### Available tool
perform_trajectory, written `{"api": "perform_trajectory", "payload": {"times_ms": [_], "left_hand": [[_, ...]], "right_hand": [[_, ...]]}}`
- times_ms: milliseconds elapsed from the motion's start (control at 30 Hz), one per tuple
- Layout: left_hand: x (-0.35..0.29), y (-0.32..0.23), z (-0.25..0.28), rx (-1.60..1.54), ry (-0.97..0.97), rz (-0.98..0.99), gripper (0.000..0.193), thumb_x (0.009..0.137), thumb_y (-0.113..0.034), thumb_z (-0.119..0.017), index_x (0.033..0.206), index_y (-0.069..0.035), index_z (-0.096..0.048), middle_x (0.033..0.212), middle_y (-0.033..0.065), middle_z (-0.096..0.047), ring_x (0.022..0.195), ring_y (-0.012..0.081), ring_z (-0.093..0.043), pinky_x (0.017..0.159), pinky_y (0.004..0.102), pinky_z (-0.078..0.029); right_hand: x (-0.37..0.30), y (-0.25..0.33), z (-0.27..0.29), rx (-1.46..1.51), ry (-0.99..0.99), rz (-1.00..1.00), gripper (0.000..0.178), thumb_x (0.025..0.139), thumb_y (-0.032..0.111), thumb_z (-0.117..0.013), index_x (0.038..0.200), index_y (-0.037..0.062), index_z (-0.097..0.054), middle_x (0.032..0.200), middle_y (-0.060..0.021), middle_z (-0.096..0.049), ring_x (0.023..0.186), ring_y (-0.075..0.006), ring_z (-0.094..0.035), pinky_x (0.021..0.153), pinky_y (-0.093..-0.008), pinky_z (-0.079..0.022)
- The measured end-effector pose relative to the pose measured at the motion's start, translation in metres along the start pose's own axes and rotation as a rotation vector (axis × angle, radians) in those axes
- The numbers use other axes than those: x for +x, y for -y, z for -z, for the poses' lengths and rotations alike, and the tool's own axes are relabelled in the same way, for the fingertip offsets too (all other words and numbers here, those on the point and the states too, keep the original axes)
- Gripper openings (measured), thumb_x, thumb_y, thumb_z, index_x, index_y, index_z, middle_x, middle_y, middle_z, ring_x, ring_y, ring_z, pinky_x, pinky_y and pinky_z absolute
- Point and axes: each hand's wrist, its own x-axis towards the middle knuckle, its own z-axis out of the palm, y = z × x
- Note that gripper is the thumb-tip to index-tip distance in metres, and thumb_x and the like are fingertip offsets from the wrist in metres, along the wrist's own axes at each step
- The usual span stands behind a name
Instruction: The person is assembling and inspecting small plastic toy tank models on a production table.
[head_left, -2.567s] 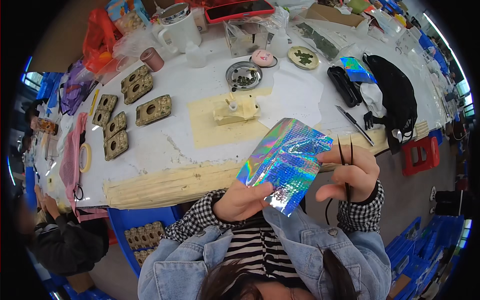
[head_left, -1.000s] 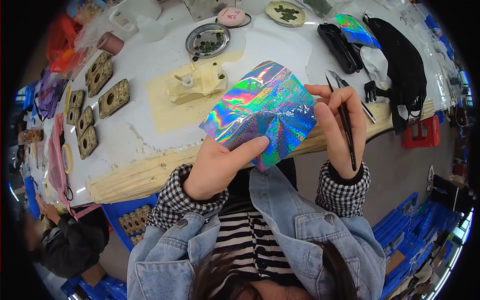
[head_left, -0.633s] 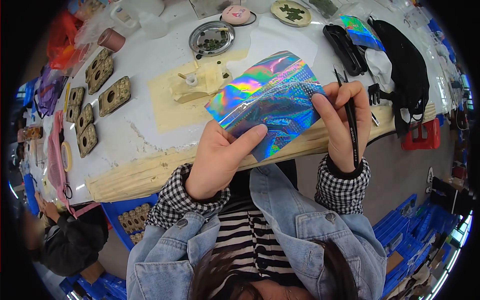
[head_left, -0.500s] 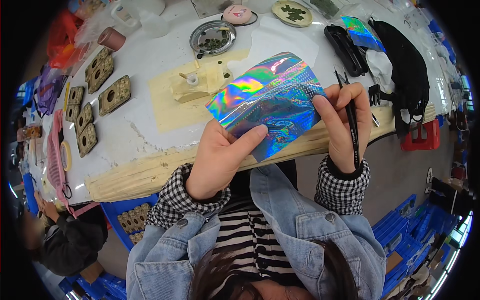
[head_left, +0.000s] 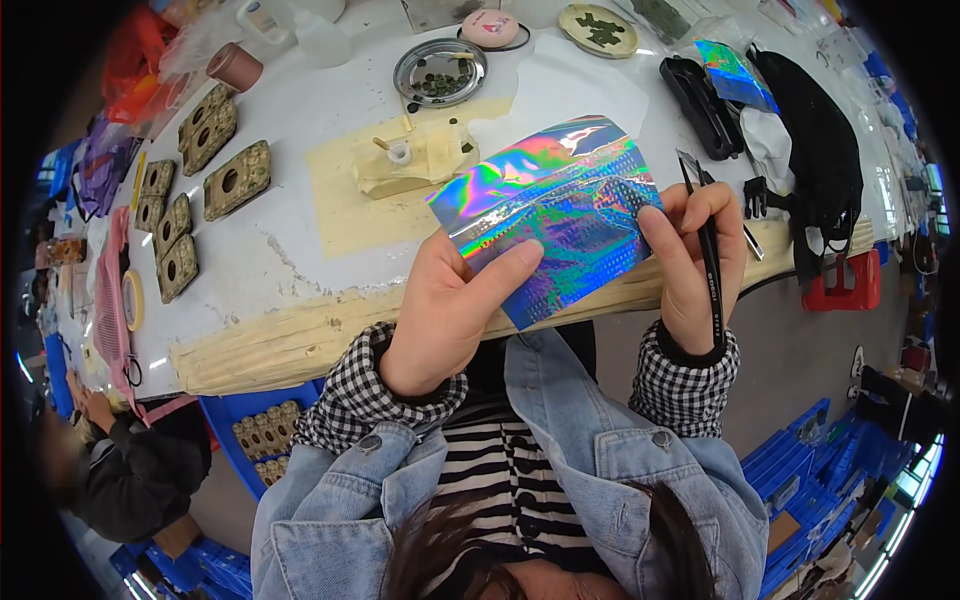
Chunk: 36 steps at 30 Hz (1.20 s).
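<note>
A shiny rainbow holographic sheet (head_left: 560, 215) with rows of small dots is held over the table's near edge. My left hand (head_left: 450, 315) grips its lower left side, thumb on top and fingers behind. My right hand (head_left: 695, 255) has its thumb at the sheet's right edge. Black tweezers (head_left: 713, 265) lie across the right palm, tips pointing away from me. Beyond the sheet, a cream block (head_left: 400, 172) with a small white cup (head_left: 399, 154) rests on a yellowish mat (head_left: 335, 205).
Several camouflage-patterned cases (head_left: 238, 181) lie at the left. A round metal tray (head_left: 402, 80) of small dark green pieces and a cream dish (head_left: 570, 30) stand at the back. An open black case (head_left: 695, 108) and black cloth (head_left: 815, 140) are at the right. Another person (head_left: 140, 480) sits lower left.
The sheet has flattened somewhat and shifted slightly right, both hands still on it. The whole view has moved a little. The tweezers stay in the right hand.
</note>
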Motion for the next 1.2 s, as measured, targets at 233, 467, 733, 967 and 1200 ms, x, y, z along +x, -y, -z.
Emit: {"api": "perform_trajectory", "payload": {"times_ms": [233, 467, 733, 967, 1200], "left_hand": [[0.006, 0.004, -0.006, -0.033, -0.092, -0.068, 0.028, 0.09, -0.004, -0.054, 0.117, 0.001, -0.051, 0.109, 0.0086, -0.062, 0.096, 0.012, -0.059, 0.085, 0.0265, -0.048], [0.011, 0.006, -0.007, -0.098, -0.117, -0.094, 0.024, 0.092, -0.008, -0.054, 0.114, 0.002, -0.054, 0.107, 0.0092, -0.063, 0.092, 0.0117, -0.061, 0.082, 0.0259, -0.049], [0.011, 0.008, -0.005, -0.086, -0.111, -0.086, 0.024, 0.09, -0.005, -0.056, 0.114, 0.002, -0.054, 0.107, 0.0092, -0.063, 0.093, 0.011, -0.06, 0.083, 0.0253, -0.049], [0.008, 0.005, -0.003, 0.028, -0.037, 0.023, 0.028, 0.087, -0.003, -0.059, 0.114, 0.003, -0.053, 0.106, 0.0096, -0.063, 0.091, 0.0123, -0.061, 0.079, 0.0256, -0.051], [0.006, 0.005, -0.004, 0.079, 0.032, 0.02, 0.031, 0.084, 0.003, -0.06, 0.115, 0.003, -0.052, 0.106, 0.0105, -0.063, 0.092, 0.0138, -0.062, 0.079, 0.0275, -0.052]], "right_hand": [[0.0, -0.005, 0.003, -0.013, -0.054, 0.03, 0.026, 0.081, -0.009, -0.061, 0.083, 0.0061, -0.04, 0.085, -0.0069, -0.055, 0.075, -0.0078, -0.052, 0.068, -0.0205, -0.043], [-0.004, -0.005, 0.009, -0.02, -0.015, 0.035, 0.026, 0.081, -0.01, -0.059, 0.084, 0.006, -0.039, 0.084, -0.0072, -0.055, 0.074, -0.0082, -0.05, 0.069, -0.0202, -0.04], [0.0, -0.007, 0.009, -0.032, -0.046, 0.067, 0.025, 0.081, -0.01, -0.059, 0.085, 0.0058, -0.04, 0.084, -0.008, -0.056, 0.075, -0.0083, -0.051, 0.07, -0.0204, -0.041], [0.02, -0.002, 0.006, -0.046, -0.053, 0.151, 0.022, 0.082, -0.007, -0.06, 0.086, 0.0047, -0.042, 0.087, -0.0083, -0.059, 0.075, -0.0082, -0.053, 0.069, -0.02, -0.043], [0.028, -0.007, 0.008, -0.085, -0.07, 0.165, 0.022, 0.082, -0.004, -0.063, 0.086, 0.004, -0.043, 0.089, -0.0081, -0.06, 0.073, -0.007, -0.054, 0.067, -0.0194, -0.043]]}}
